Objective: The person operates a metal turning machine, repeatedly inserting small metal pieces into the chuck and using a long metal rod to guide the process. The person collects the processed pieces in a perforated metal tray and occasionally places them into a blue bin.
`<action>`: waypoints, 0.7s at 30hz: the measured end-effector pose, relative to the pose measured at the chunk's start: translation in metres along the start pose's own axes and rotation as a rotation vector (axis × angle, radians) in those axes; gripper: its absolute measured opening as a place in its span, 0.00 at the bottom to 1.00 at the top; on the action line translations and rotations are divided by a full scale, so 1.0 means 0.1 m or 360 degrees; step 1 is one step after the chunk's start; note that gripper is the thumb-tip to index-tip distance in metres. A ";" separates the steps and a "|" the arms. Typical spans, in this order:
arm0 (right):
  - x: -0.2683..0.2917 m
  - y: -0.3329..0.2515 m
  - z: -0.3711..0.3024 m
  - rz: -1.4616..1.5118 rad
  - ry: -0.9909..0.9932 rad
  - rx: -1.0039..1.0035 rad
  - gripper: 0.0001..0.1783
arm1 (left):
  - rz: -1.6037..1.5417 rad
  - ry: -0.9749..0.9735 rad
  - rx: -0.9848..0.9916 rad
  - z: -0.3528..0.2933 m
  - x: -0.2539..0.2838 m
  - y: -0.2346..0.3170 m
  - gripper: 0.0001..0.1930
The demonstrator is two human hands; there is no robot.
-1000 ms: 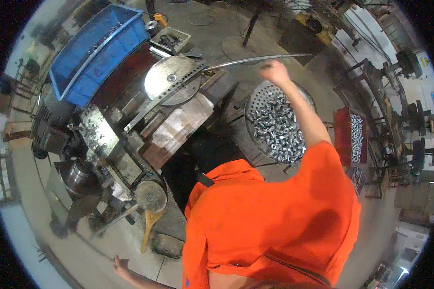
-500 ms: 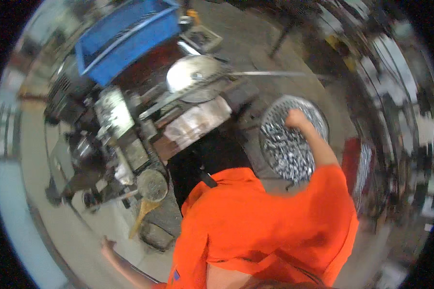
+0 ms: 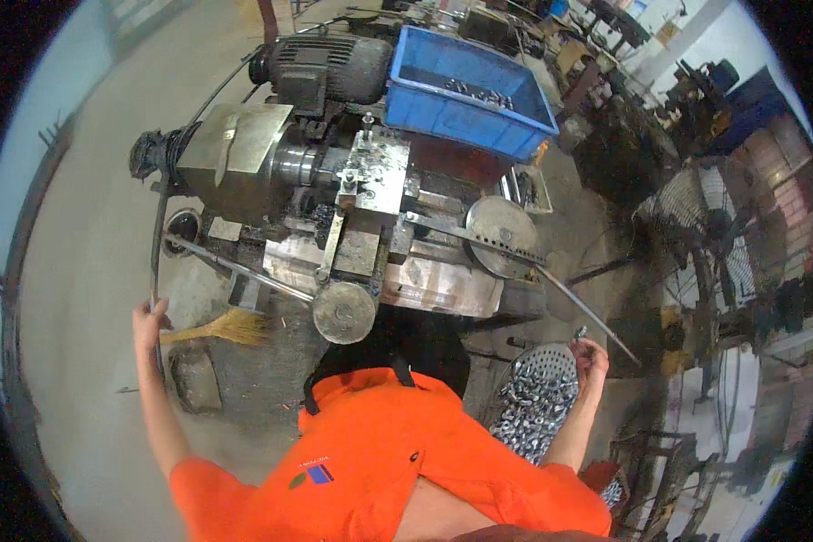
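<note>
Grey metal pc (image 3: 580, 333) in R hand (image 3: 591, 360)

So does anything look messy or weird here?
Yes, a bit. Dark crumbs are scattered over the shiny plate, like spilled scraps. The broom seems to lie on the floor near the rod your left hand grips, an odd spot. I can't see anything broken.
</note>
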State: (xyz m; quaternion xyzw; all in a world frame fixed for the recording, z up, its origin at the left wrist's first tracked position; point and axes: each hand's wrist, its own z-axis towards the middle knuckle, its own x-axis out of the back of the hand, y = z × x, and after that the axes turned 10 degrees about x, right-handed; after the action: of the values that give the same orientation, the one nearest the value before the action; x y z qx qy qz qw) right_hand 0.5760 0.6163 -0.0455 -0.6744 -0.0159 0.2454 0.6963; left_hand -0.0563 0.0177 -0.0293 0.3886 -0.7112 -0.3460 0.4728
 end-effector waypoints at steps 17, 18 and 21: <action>-5.67 0.67 0.90 -0.1873 -0.2179 0.1726 0.11 | 0.1487 0.0291 -0.0037 -0.86 0.21 0.06 0.21; -5.77 0.74 0.88 -0.2042 -0.2082 0.1551 0.11 | 0.1455 0.0360 -0.0055 -0.92 0.20 -0.04 0.20; -5.95 0.86 0.84 -0.2081 -0.1958 0.1219 0.13 | 0.1272 0.0594 -0.0066 -1.11 0.12 -0.22 0.16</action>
State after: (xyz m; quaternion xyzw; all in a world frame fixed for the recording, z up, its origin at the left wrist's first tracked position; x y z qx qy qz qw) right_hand -0.0039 0.4759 0.0646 -0.0147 -0.6668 0.1085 0.7372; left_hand 0.0496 -0.0169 -0.0081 0.1293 -0.7009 -0.0742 0.6975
